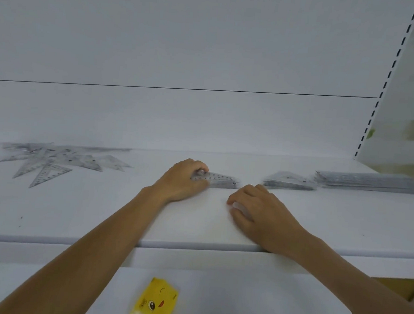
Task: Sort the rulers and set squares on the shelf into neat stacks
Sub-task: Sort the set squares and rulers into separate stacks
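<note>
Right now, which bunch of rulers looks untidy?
The scattered heap at the shelf's far left, pieces fanned every way; the middle stack, small stack and long stack rightward are neat.

A single wide-angle view comes from a camera worn on the person's head. It faces forward and slightly down onto a white shelf (76, 209), near enough that both forearms rise from the bottom corners and the left grip (182, 179) and right grip (258, 208) sit at mid-frame. The shelf's front edge crosses the lower third, with a lower shelf (241, 299) and a yellow packet (155, 299) below it at the bottom edge. The white back panel (183, 46) fills the upper half. A slotted upright (385, 78) leans in at the right margin, tilted by the lens.
</note>
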The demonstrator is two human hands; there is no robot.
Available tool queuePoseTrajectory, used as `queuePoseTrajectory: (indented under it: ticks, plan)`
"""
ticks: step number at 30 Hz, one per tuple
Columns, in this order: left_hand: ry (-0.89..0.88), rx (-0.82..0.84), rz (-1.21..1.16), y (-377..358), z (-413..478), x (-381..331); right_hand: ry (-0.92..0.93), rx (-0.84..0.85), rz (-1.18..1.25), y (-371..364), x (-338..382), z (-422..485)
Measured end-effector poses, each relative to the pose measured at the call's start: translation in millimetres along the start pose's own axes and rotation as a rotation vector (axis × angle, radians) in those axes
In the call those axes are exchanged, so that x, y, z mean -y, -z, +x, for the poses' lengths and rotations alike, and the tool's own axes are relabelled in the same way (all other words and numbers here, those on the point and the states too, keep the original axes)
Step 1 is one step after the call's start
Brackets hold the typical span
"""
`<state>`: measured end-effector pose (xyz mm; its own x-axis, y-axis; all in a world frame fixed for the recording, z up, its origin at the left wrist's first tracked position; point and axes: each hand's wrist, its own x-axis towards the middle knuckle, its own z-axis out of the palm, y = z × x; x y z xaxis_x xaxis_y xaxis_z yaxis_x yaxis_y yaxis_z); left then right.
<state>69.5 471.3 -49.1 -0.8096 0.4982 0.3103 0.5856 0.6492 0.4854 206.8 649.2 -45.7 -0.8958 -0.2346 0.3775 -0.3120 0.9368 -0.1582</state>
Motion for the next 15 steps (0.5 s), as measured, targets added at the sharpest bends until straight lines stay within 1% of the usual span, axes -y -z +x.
queuePoseTrajectory:
  ticks: [9,12,15]
  plan:
    - [0.000,0.009,-0.014,-2,1,3,0.005,-0.007,0.008,-1,-1,0]
    - [0.003,-0.088,-0.040,3,-3,2,0.009,0.002,0.016,-2,-2,1]
    - [-0.004,-0.207,-0.079,12,-11,1,-0.046,0.002,0.111,-1,-5,4]
